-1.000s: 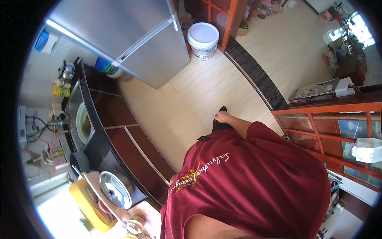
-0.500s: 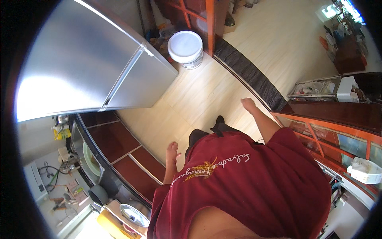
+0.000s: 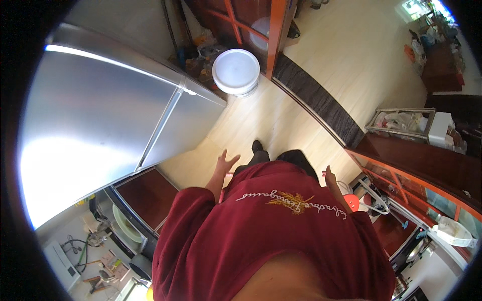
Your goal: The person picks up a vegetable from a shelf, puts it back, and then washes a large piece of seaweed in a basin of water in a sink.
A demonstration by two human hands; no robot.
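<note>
My left hand (image 3: 227, 164) hangs in front of the dark red sweatshirt (image 3: 261, 236), its thumb and fingers spread and nothing in it. Below it is the pale floor; the silver refrigerator (image 3: 105, 110) stands farther left. On the other side, my right hand (image 3: 329, 176) is held low beside my dark trouser leg (image 3: 298, 158), seen small and partly edge-on. Its fingers look loosely apart, with no object visible in them. A red round-topped thing (image 3: 352, 202) shows just right of that forearm. One dark shoe (image 3: 257, 146) is ahead of me on the floor.
A white lidded bucket (image 3: 236, 71) stands ahead, between the refrigerator and a red-framed glass door (image 3: 253, 22). A dark threshold strip (image 3: 319, 90) crosses the doorway. Counters run along both sides; the left one has a sink (image 3: 128, 223). A white container (image 3: 454, 231) sits at right.
I have stepped forward and the view has turned. My left hand has swung forward, while the right has dropped back toward my body. The red round-topped thing at right has come into view.
</note>
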